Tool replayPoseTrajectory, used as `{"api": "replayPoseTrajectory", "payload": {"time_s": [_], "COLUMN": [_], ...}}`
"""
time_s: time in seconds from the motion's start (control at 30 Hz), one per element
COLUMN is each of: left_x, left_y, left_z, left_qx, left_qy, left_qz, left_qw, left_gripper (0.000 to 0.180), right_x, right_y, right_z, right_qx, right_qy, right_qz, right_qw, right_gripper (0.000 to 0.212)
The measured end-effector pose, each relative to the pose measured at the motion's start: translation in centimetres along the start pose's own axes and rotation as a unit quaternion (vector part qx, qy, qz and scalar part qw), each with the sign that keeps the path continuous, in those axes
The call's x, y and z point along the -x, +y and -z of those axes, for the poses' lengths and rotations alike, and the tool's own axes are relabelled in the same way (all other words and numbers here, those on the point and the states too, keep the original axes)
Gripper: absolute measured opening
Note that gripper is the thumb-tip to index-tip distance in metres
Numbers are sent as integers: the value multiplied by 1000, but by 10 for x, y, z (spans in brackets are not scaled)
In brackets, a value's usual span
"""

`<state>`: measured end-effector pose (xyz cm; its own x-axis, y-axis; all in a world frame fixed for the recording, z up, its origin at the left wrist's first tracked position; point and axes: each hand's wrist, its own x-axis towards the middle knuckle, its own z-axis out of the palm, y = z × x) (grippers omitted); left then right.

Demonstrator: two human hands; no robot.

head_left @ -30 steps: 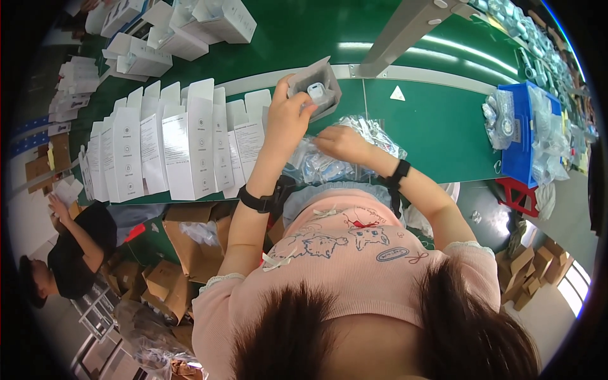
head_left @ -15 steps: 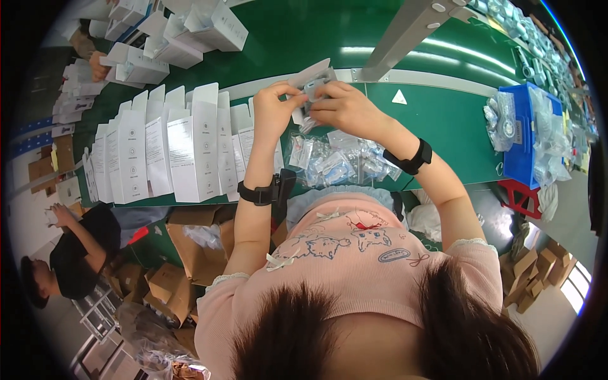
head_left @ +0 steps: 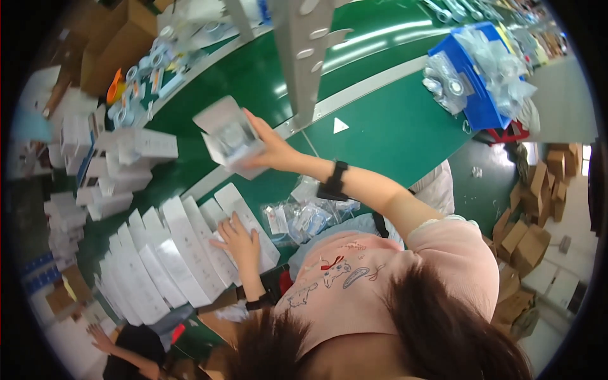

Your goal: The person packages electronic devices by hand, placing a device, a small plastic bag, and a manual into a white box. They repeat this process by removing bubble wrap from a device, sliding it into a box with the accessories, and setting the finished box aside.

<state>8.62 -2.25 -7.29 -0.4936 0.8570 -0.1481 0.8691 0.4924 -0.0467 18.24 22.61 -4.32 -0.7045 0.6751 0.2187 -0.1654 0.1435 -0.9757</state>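
Held up over the far side of the table is an open-topped white box with clear-bagged contents, its flap standing up. My right hand is closed around the side of that box. Lower down, my left hand lies with fingers spread against the near end of a row of upright white boxes. The box beside its fingertips has a raised flap. Close to my body, several clear plastic bags with small white and blue parts lie on the green table.
A metal post rises from the table's far rail. At the right stands a blue bin full of bagged parts. More white boxes stand at the left, near loose blue-white parts. Another person's hand shows at lower left.
My hands have parted. The right hand has carried the box leftward and across the far rail; the left has dropped to the row of boxes. The whole view has turned left.
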Motion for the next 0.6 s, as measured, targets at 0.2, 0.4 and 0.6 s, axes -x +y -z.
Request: {"api": "replayPoseTrajectory", "payload": {"time_s": [0.2,0.4,0.6], "left_x": [-49,-88,-97], "left_y": [83,79,29], "left_z": [45,-6,-15], "left_qx": [142,314,636], "left_qy": [41,106,-131], "left_qz": [-71,-43,166], "left_qw": [986,943,742], "left_gripper": [79,79,63], "right_x": [-72,23,125], "right_y": [43,16,-20], "right_z": [30,55,319], "right_qx": [147,236,463], "right_qy": [144,-30,107], "right_qz": [40,17,-222], "right_qw": [978,971,851], "right_gripper": [104,76,26]}}
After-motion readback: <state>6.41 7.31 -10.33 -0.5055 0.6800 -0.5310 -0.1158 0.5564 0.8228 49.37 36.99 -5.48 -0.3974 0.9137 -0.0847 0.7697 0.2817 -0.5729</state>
